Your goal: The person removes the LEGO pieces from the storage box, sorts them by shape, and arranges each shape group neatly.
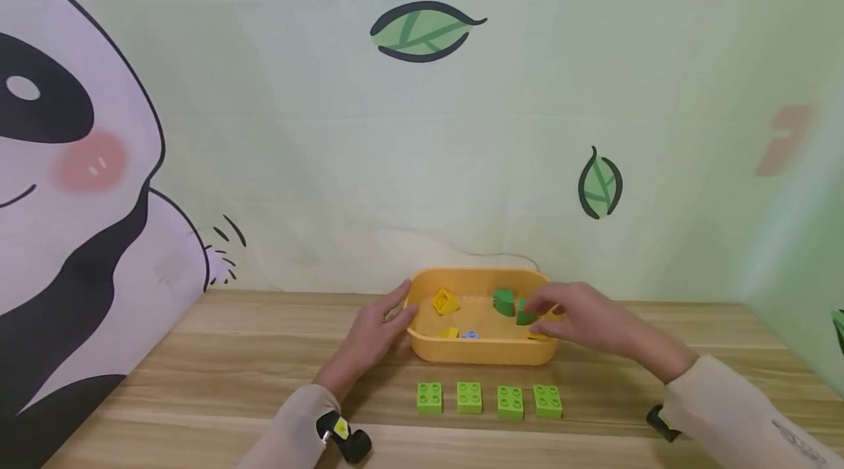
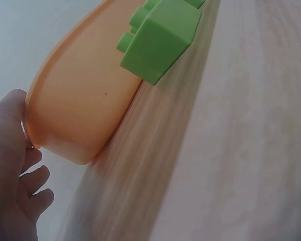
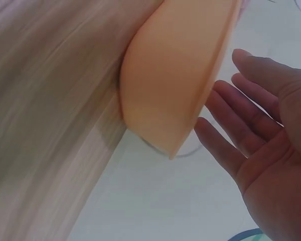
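Note:
A shallow orange plastic bin (image 1: 481,352) stands on the wooden table. My left hand (image 1: 372,337) holds its left end by the rim; in the left wrist view the thumb (image 2: 12,103) meets the rim. Over the right end, my right hand (image 1: 583,315) reaches in with thumb and fingers apart. The right wrist view shows nothing between them, though the bin wall hides part of the fingertips. Near those fingers lie dark green blocks (image 1: 504,303). Yellow blocks (image 1: 446,301) and a small blue piece (image 1: 471,335) also lie inside.
In front of the bin, several light green building bricks (image 1: 469,397) form a spaced row, studs up, on the wooden table (image 1: 264,359). Close behind the bin hangs a pale green backdrop (image 1: 316,161) printed with leaves and a panda (image 1: 79,161).

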`<state>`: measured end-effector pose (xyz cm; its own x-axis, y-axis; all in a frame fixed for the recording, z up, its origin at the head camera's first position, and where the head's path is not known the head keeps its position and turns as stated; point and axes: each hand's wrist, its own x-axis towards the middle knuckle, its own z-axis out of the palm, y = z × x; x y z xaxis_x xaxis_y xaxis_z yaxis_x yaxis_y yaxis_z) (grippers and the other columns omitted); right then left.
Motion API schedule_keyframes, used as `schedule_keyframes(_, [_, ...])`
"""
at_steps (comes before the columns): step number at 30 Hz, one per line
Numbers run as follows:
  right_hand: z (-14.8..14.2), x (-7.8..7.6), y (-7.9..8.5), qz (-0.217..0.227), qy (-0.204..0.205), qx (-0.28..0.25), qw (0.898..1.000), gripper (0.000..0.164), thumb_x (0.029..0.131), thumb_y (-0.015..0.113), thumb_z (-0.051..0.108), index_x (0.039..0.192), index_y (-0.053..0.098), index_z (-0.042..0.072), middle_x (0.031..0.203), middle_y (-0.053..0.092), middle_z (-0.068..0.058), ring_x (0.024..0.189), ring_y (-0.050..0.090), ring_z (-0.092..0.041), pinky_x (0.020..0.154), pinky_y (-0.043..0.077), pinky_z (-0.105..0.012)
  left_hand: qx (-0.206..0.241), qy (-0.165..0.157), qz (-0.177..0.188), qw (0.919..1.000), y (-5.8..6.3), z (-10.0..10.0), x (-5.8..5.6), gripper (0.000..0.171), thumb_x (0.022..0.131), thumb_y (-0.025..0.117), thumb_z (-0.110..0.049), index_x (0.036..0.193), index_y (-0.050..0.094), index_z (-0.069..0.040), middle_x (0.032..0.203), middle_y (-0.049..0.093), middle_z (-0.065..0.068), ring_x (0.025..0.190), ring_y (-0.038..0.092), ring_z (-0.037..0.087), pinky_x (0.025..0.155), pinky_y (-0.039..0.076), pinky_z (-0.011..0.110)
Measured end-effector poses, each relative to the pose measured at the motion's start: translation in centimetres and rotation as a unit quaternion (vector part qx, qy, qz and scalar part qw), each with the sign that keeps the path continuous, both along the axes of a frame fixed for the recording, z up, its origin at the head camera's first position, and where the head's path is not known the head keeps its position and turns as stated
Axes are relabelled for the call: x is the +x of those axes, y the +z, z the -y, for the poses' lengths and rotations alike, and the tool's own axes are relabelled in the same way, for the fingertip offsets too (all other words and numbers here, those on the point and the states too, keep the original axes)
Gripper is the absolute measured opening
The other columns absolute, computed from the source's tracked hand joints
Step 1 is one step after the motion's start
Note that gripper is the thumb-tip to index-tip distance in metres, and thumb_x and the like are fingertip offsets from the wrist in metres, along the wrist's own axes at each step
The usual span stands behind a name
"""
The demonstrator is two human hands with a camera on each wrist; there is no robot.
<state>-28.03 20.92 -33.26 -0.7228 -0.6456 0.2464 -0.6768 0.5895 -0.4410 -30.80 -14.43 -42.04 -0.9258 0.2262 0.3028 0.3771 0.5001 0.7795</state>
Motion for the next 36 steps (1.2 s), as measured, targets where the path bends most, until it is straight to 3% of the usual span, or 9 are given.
schedule_keyframes(12, [0.3,-2.2,-0.1,0.006,0.048,0.082,0.995,0.016,0.090,0.085,0.008,0.104,0.078,0.004,0.101,0.077,-0.002,0.094,0.072,-0.025,0.086,0.064,-0.045,-0.001,0.001,-0.002,1.0000,-0.2,0.1,-0.1,0.059,0.111,0.059,-0.033,0.162,0.043,-0.008,0.167,0.039,0.007,0.153,0.038,0.030,0.126,0.029,0.051])
schedule_keyframes(17, [0.6,-3.0,-0.4,0.018,0.058,0.105,0.993,0.015,0.089,0.085,0.003,0.103,0.079,0.003,0.099,0.077,-0.001,0.088,0.070,-0.017,0.083,0.064,-0.040,-0.001,-0.002,-0.003,1.0000,-0.3,0.1,-0.1,0.060,0.111,0.058,-0.035,0.163,0.042,-0.008,0.168,0.038,0.006,0.154,0.037,0.029,0.126,0.029,0.051])
schedule_keyframes(23, [1.1,-3.8,-0.8,0.040,0.045,0.122,0.991,0.012,0.090,0.082,-0.001,0.100,0.081,0.007,0.093,0.075,0.004,0.081,0.062,-0.007,0.078,0.060,-0.027,0.000,-0.005,-0.001,1.0000,-0.2,0.0,-0.1,0.060,0.111,0.057,-0.034,0.163,0.041,-0.009,0.168,0.037,0.006,0.154,0.036,0.028,0.126,0.028,0.050])
schedule_keyframes(36, [2.0,-4.2,-1.2,0.057,0.011,0.123,0.991,0.009,0.093,0.081,0.003,0.099,0.078,0.008,0.090,0.071,0.007,0.081,0.059,-0.008,0.078,0.058,-0.026,-0.002,-0.003,0.003,1.0000,0.0,-0.1,0.1,0.062,0.111,0.057,-0.037,0.163,0.041,-0.009,0.168,0.037,0.005,0.154,0.037,0.028,0.126,0.029,0.050])
